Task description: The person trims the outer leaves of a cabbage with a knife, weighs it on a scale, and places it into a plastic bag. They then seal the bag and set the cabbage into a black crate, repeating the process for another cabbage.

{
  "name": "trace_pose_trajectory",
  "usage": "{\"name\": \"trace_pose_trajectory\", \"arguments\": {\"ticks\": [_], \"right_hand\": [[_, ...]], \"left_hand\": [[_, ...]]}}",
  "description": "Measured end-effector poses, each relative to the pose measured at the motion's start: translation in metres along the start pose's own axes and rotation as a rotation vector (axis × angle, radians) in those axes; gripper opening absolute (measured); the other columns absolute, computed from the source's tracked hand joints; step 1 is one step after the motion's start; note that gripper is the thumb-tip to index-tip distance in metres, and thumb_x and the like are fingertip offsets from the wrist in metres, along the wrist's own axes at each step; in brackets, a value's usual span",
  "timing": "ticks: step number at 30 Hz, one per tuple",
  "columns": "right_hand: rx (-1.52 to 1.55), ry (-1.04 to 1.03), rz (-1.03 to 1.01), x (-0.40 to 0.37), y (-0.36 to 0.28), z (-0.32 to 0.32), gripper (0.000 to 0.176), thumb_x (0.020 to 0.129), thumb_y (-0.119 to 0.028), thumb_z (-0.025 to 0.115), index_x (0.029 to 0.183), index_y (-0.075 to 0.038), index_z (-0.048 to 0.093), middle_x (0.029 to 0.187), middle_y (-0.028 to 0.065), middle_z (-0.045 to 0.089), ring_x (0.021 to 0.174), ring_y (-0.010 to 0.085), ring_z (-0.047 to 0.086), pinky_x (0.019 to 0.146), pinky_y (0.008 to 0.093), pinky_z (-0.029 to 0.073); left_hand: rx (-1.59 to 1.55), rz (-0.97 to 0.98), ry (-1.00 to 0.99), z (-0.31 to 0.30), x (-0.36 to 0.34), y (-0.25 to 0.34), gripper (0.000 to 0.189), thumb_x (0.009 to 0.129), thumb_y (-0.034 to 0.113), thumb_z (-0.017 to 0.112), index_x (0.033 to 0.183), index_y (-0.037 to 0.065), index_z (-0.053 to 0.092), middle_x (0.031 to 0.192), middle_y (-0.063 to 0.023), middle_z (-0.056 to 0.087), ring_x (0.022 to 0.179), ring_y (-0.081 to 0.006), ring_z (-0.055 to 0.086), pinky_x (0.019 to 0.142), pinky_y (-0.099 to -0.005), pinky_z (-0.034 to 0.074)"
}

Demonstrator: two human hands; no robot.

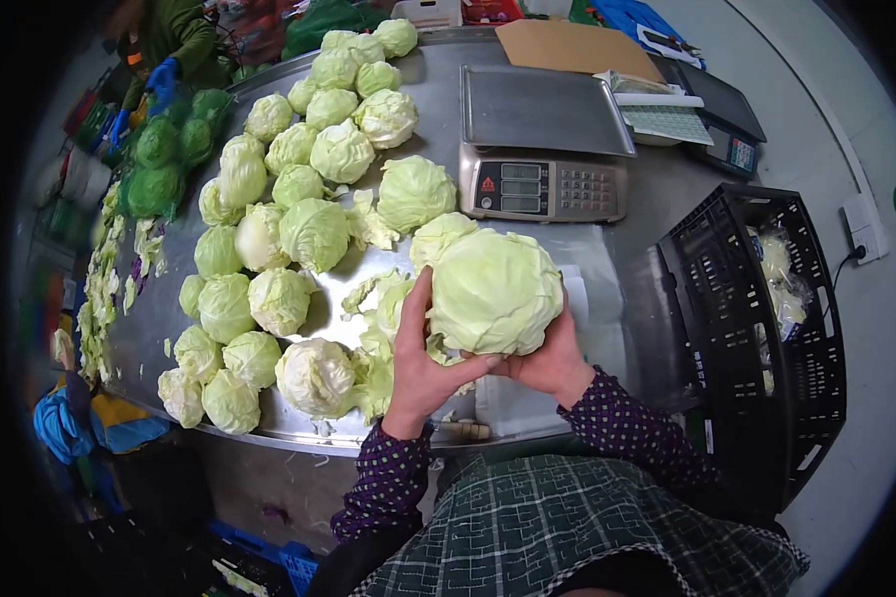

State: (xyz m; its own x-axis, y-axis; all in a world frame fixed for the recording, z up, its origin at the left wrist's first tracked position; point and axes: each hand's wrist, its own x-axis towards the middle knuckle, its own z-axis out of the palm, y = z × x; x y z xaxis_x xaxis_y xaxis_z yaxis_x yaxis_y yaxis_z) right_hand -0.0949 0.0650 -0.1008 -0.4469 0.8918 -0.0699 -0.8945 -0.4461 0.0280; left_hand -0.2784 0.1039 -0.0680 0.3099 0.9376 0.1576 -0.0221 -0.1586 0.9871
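Observation:
A large pale green cabbage (496, 289) is held above the near side of the metal table, cupped between my two hands. My left hand (420, 363) grips its left side and underside, thumb pointing in below it. From the right and beneath, my right hand (553, 360) supports it, its fingers partly hidden behind the cabbage. Loose leaves (373, 373) lie just left of my left hand, beside a whitish trimmed cabbage (316, 378). Below my hands, a wooden handle (465, 430) rests at the table's front edge.
Many cabbages (314, 234) cover the table's left half. A digital scale (543, 184) stands behind my hands, with cardboard (577, 50) beyond. To the right is a black crate (816, 328) holding wrapped produce. At the far left, a blue-gloved person (184, 40) stands by green net bags (159, 159).

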Motion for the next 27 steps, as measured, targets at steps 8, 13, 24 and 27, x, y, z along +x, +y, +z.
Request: {"name": "trace_pose_trajectory", "arguments": {"ticks": [8, 13, 24, 27], "right_hand": [[-0.454, 0.307, -0.275, -0.01, -0.022, -0.022, 0.071, 0.096, -0.055, 0.041, 0.144, -0.004, 0.031, 0.145, 0.0111, 0.041, 0.133, 0.0254, 0.041, 0.11, 0.0409, 0.033], [-0.773, 0.292, -0.205, 0.004, 0.019, -0.002, 0.08, 0.087, -0.052, 0.062, 0.144, -0.003, 0.032, 0.143, 0.0116, 0.041, 0.128, 0.0254, 0.044, 0.107, 0.0389, 0.035], [-2.275, -0.378, -0.382, 0.039, 0.032, 0.088, 0.046, 0.071, -0.029, 0.074, 0.103, 0.002, 0.063, 0.092, 0.0161, 0.063, 0.082, 0.0316, 0.064, 0.069, 0.0388, 0.052], [-2.352, -0.447, -0.381, 0.039, 0.034, 0.091, 0.044, 0.07, -0.025, 0.072, 0.102, 0.003, 0.062, 0.085, 0.0151, 0.062, 0.075, 0.0318, 0.064, 0.064, 0.0402, 0.052]], "left_hand": [[-0.145, 0.042, 0.143, 0.022, -0.01, -0.019, 0.112, 0.055, 0.021, 0.091, 0.145, 0.0, 0.026, 0.141, -0.0153, 0.04, 0.129, -0.027, 0.042, 0.108, -0.0396, 0.035], [-0.584, -0.221, 0.495, 0.015, -0.049, -0.015, 0.11, 0.055, 0.03, 0.087, 0.143, 0.004, 0.026, 0.139, -0.0134, 0.04, 0.129, -0.0276, 0.042, 0.108, -0.0408, 0.036], [-0.383, -0.297, 0.48, -0.041, -0.098, 0.008, 0.109, 0.056, 0.024, 0.084, 0.143, 0.004, 0.02, 0.133, -0.0178, 0.041, 0.124, -0.0289, 0.044, 0.105, -0.0401, 0.038], [-0.341, -0.287, 0.471, -0.043, -0.102, 0.012, 0.111, 0.056, 0.02, 0.084, 0.144, 0.004, 0.018, 0.133, -0.0186, 0.04, 0.124, -0.0291, 0.044, 0.105, -0.0401, 0.037]]}}
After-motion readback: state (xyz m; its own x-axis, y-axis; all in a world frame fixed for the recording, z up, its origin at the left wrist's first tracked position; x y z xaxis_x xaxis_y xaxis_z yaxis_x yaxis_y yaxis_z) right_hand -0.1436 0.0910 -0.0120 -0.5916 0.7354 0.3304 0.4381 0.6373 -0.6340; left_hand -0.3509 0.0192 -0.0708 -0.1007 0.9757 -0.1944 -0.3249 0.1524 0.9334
